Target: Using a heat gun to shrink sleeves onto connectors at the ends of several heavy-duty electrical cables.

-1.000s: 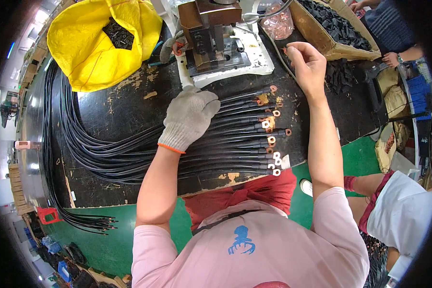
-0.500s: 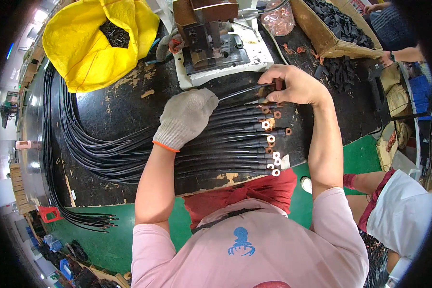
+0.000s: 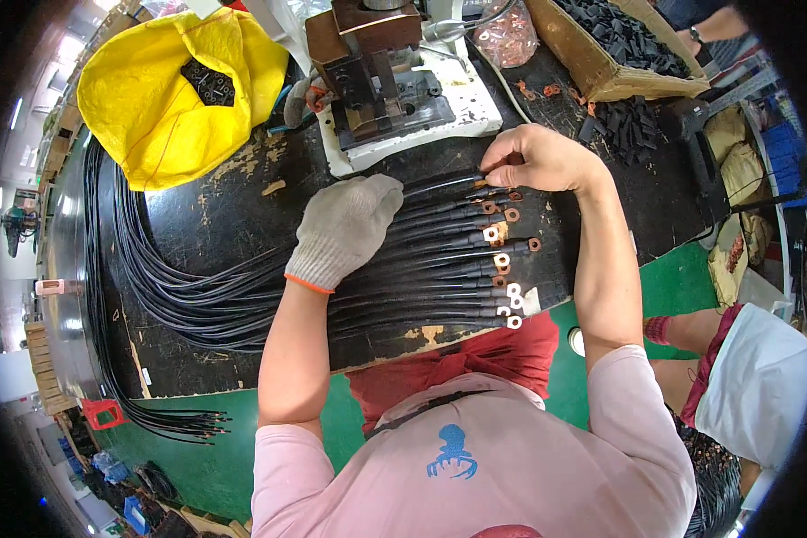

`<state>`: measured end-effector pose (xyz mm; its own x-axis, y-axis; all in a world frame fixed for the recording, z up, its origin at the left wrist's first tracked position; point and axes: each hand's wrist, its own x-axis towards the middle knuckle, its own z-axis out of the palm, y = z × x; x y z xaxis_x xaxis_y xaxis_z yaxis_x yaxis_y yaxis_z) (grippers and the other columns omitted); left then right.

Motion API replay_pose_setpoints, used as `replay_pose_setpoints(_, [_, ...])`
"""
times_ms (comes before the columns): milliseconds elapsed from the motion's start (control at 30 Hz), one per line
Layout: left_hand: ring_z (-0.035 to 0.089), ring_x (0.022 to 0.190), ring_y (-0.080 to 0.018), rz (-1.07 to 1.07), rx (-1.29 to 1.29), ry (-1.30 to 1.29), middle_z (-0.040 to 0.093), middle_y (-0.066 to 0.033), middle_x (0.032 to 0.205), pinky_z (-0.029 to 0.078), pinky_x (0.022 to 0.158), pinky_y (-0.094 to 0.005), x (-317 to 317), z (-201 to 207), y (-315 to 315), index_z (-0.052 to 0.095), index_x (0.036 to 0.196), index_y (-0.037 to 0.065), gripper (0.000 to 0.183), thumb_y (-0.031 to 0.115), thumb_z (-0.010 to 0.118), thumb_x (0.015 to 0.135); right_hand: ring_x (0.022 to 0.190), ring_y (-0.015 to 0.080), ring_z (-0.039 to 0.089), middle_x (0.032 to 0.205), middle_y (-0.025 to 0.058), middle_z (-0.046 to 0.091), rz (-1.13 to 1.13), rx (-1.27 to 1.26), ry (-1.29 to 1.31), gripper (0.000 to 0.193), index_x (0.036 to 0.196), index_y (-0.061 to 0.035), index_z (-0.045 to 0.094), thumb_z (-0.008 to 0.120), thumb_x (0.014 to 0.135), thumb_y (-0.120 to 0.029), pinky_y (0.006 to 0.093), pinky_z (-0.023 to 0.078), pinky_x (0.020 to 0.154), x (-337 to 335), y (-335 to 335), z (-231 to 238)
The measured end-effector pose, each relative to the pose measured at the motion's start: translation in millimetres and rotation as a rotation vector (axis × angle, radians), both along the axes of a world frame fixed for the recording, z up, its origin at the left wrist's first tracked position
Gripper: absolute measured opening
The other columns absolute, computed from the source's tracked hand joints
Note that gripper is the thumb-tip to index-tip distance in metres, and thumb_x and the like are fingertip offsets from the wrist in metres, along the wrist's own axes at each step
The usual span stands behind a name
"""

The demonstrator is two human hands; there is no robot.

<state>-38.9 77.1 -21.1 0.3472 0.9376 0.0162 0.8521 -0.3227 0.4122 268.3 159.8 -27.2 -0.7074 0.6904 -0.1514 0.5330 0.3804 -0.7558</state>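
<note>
My left hand [image 3: 348,226], in a grey knitted glove with an orange cuff edge, is closed around a black cable [image 3: 441,186] at the far side of a row. Bare thumb and fingers of my right hand [image 3: 540,160] pinch that cable's end, hiding most of its tip. Nearer me, several more black cables [image 3: 412,269] lie side by side. Their ends carry copper ring terminals [image 3: 512,215], some shining in the light. From the row the cables bend round to the left, and loose ends [image 3: 188,425] hang past the table's left front.
A press [image 3: 377,90] on a white base stands beyond my hands. Left of it sits a yellow sack [image 3: 152,134] with small dark parts inside. At the back right, a cardboard box [image 3: 614,76] holds black sleeves; more sleeves [image 3: 626,127] lie beside it. Another person [image 3: 744,368] is at the right.
The held cable has come down nearer the row, and my right hand has shifted slightly left with its end. My left hand keeps its hold. The whole view has tilted a little.
</note>
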Motion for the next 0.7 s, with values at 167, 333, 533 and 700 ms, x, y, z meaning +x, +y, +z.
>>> replay_pose_setpoints(167, [0.071, 0.101, -0.0371, -0.02, 0.011, 0.011, 0.075, -0.0177, 0.107, 0.057, 0.087, -0.0448, 2.9, 8.4, 7.4, 0.075, 0.109, 0.006, 0.028, 0.028, 0.06, 0.1, 0.082, 0.0179, 0.066, 0.087, 0.0083, 0.069, -0.02, 0.053, -0.002, 0.024, 0.103, 0.0002, 0.076, 0.084, 0.083, -0.01, 0.0336, 0.053, 0.073, -7.4, 1.1, 7.5])
replay_pose_setpoints(333, [0.072, 0.086, -0.0339, -0.166, 0.319, -0.028, 0.075, -0.0102, 0.093, 0.058, 0.078, -0.0472, -4.5, 7.6, 0.1, 0.074, 0.099, 0.01, 0.015, 0.02, 0.063, 0.095, 0.083, 0.0238, 0.07, 0.091, 0.0124, 0.073, 0.032, 0.208, 0.03, 0.019, 0.097, -0.005, 0.077, 0.085, 0.081, -0.013, 0.0361, 0.055, 0.076, -7.5, -2.6, 18.2])
replay_pose_setpoints(533, [0.071, 0.093, -0.037, -0.076, 0.17, -0.052, 0.075, -0.0132, 0.097, 0.056, 0.083, -0.048, -2.4, -8.2, -6.6, 0.075, 0.102, 0.01, 0.021, 0.026, 0.062, 0.097, 0.078, 0.0287, 0.071, 0.083, 0.012, 0.074, 0.065, 0.277, 0.062, 0.021, 0.094, -0.008, 0.078, 0.08, 0.085, -0.027, 0.0397, 0.052, 0.071, -9.7, -7.1, -15.7])
replay_pose_setpoints(700, [0.068, 0.108, -0.0368, -0.035, 0.008, -0.014, 0.074, -0.0165, 0.112, 0.053, 0.094, -0.0462, 2.5, 1.4, -5.1, 0.075, 0.109, 0.007, 0.036, 0.032, 0.05, 0.101, 0.081, 0.0269, 0.073, 0.089, 0.0132, 0.076, -0.037, 0.142, 0.012, 0.031, 0.104, -0.0074, 0.078, 0.082, 0.086, -0.032, 0.0388, 0.054, 0.074, 4.3, -16.1, 10.3])
